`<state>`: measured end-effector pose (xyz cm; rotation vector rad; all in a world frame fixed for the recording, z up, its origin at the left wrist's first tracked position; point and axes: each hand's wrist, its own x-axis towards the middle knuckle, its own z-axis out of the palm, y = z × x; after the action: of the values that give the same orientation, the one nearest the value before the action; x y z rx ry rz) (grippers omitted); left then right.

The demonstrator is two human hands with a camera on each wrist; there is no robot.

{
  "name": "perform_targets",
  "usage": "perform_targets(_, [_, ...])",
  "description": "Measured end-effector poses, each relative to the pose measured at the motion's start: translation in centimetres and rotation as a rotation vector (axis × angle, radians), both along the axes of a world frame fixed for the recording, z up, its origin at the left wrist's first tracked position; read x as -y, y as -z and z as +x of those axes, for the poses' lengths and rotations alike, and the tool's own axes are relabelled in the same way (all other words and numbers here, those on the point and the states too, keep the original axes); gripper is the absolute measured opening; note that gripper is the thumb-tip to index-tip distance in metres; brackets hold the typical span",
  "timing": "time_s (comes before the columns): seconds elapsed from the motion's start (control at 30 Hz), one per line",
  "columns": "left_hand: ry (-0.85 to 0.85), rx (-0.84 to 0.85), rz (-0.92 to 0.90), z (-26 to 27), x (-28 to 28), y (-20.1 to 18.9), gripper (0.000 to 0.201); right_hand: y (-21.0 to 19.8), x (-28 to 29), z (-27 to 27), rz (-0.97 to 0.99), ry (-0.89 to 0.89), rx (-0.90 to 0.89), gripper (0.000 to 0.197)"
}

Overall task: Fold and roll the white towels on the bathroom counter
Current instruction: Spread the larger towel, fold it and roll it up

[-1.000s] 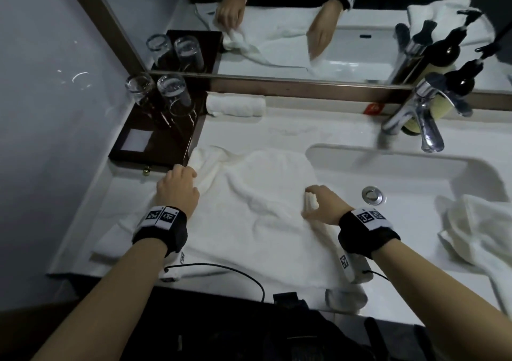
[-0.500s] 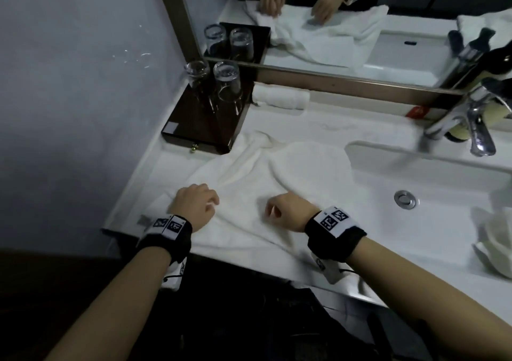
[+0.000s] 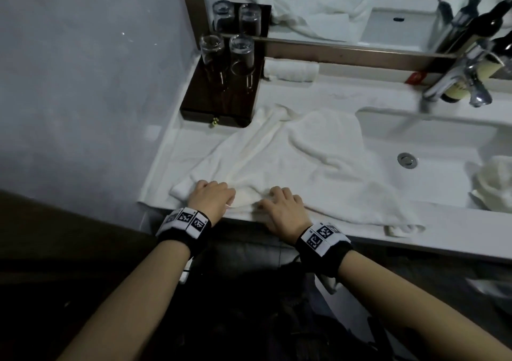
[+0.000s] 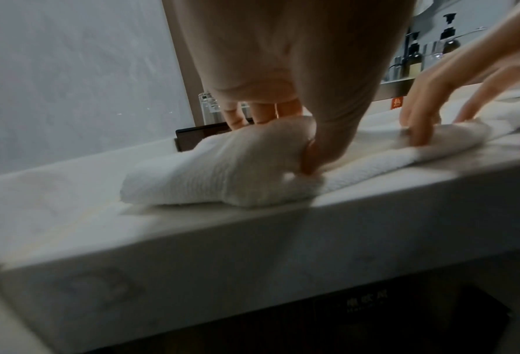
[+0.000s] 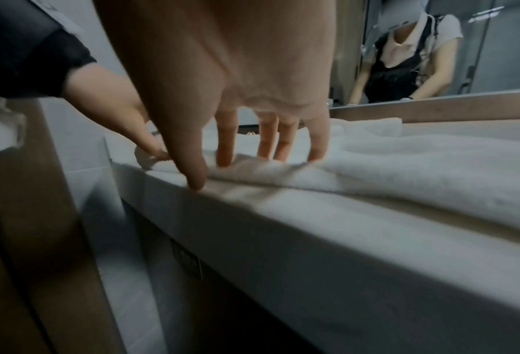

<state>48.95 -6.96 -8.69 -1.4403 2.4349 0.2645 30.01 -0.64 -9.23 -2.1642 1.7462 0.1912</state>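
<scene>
A white towel (image 3: 304,161) lies crumpled and partly folded on the counter (image 3: 304,91), left of the sink. Both hands sit on its near left end, at the counter's front edge. My left hand (image 3: 212,197) grips the bunched end of the towel (image 4: 222,167), thumb in front and fingers behind it (image 4: 285,139). A hand's width to the right, my right hand (image 3: 277,202) has its fingertips on the raised hem (image 5: 434,172) and its thumb at the front of that hem (image 5: 216,172). The far right corner hangs over the counter edge.
A rolled white towel (image 3: 291,69) lies against the mirror ledge. A dark wooden tray (image 3: 221,105) with two upturned glasses (image 3: 241,53) stands at the back left. The sink basin (image 3: 443,139), its chrome faucet (image 3: 460,83) and another crumpled towel (image 3: 496,188) are to the right.
Both hands have drawn back from the towel's middle to its near left end and come closer together. The view has swung left.
</scene>
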Motion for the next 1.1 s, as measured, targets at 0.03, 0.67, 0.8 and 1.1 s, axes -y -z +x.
perform_targets(0.03, [0.016,0.021,0.002,0.2,-0.2,0.0,0.022,0.2,-0.3,0.3,-0.035,0.017,0.006,0.038])
perform_targets(0.67, [-0.085,0.288,-0.037,2.6,-0.1,0.6,0.031,2.0,-8.2,-10.3,-0.164,0.460,-0.145,0.035])
perform_targets(0.8, [-0.106,0.279,-0.041,0.9,0.0,-0.2,0.041,1.6,-8.9,-13.4,-0.314,0.580,-0.064,0.037])
perform_targets(1.1, [0.197,0.041,0.043,-9.4,-2.7,-0.8,0.038,1.2,-9.8,-19.9,-0.106,1.165,0.124,0.067])
